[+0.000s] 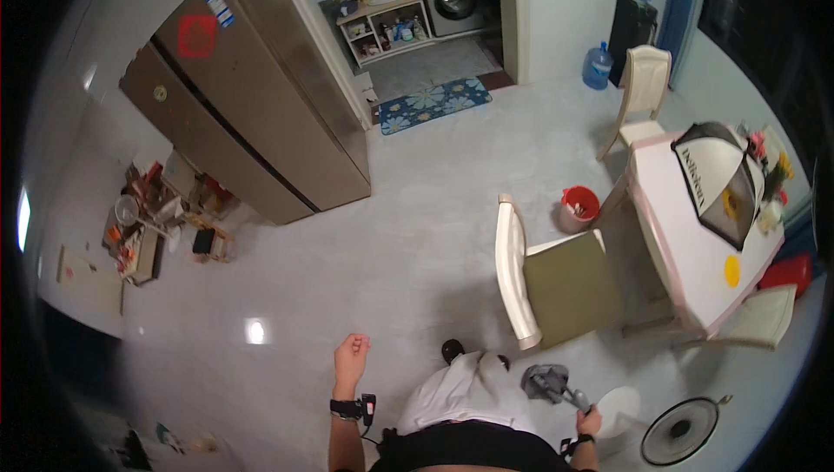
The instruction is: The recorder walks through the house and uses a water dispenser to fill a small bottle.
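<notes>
My left hand [352, 348] is raised over the grey floor to the left of my legs, its fingers curled in and nothing visible in them. A black strap with a small device [352, 408] sits on that wrist. My right hand [589, 421], low at the right, grips the grey handle of a tool [576, 400]. A crumpled dark grey piece [547, 382] is at the tool's far end; whether it is cloth or a mop head I cannot tell. Behind that hand are the white round base [619, 410] and the caged head of a fan [681, 431].
A chair with an olive seat [573, 289] stands ahead to the right, near a red-rimmed bucket [578, 208]. Beyond is a table [664, 224] bearing a food cover [713, 172]. A tall refrigerator [260, 101] stands left of a doorway with a floral mat [433, 105].
</notes>
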The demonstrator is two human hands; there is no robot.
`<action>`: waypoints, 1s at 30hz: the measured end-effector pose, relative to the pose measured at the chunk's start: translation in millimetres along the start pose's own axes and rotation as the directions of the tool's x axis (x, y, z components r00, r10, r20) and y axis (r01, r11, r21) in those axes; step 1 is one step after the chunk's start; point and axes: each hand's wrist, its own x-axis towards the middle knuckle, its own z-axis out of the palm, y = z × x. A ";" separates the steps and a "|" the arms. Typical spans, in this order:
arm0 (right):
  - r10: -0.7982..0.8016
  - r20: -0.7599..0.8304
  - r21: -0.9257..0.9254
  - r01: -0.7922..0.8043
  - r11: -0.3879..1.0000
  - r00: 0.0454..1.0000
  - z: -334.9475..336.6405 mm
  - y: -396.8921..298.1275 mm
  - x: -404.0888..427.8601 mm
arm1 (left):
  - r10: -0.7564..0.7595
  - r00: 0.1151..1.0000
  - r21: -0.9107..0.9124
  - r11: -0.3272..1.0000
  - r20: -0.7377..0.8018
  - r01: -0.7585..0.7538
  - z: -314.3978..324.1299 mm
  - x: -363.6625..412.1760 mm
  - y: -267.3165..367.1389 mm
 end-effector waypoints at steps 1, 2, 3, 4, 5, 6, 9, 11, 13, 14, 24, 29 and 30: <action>-0.050 -0.016 -0.031 0.049 0.998 0.999 4.1 -4.0 0.2 | -0.031 0.999 0.014 0.999 -0.037 0.031 -8.7 -2.8 -9.5; -0.081 -0.023 0.020 0.081 0.996 0.996 5.4 -13.1 -2.4 | -0.059 0.996 0.022 0.998 -0.070 0.061 -12.9 -5.5 -13.8; -0.113 -0.043 0.065 0.116 0.991 0.993 -5.5 -33.6 -5.1 | -0.065 0.996 0.027 0.997 -0.054 0.066 -14.9 -2.8 -16.8; -0.069 0.004 0.051 0.069 0.996 0.998 -4.8 -44.3 -2.7 | -0.054 0.997 -0.006 0.999 -0.059 0.054 -16.7 2.9 -16.9; -0.063 0.001 0.043 0.063 0.997 0.998 -7.9 -51.6 -5.5 | -0.043 0.997 -0.043 0.998 -0.067 0.040 -17.6 8.5 -18.1; -0.059 0.009 0.020 0.059 0.998 0.998 -7.4 -69.1 -11.3 | -0.042 0.997 -0.046 0.998 -0.064 0.039 -19.0 17.7 -24.3; -0.069 -0.009 0.013 0.069 0.998 0.998 2.2 -100.8 -19.8 | -0.026 0.999 -0.116 0.993 -0.041 0.021 -23.6 49.4 -41.0; -0.061 0.023 -0.061 0.062 0.996 0.998 9.5 -126.2 -30.1 | -0.039 0.999 -0.076 0.996 -0.032 0.037 -34.4 72.7 -55.2; -0.003 0.074 -0.060 0.007 0.998 0.997 17.7 -154.9 -35.1 | -0.027 0.999 -0.096 0.995 -0.037 0.024 -49.1 99.3 -76.6; 0.014 0.058 -0.106 -0.008 0.994 0.998 23.7 -164.6 -37.4 | -0.037 0.999 -0.115 0.993 -0.033 0.032 -54.4 111.5 -83.3; 0.045 0.071 -0.145 -0.034 0.989 0.996 52.5 -297.7 -60.1 | -0.024 0.998 -0.084 0.996 -0.057 0.019 -145.7 228.8 -125.9; -0.012 0.023 -0.154 0.016 0.988 1.000 65.9 -375.5 -56.5 | -0.102 0.994 -0.216 0.972 -0.041 0.090 -142.5 285.8 -159.2; 0.004 0.035 -0.153 0.002 0.988 0.999 74.0 -390.0 -54.1 | -0.091 0.995 -0.211 0.974 -0.036 0.082 -143.8 300.4 -155.0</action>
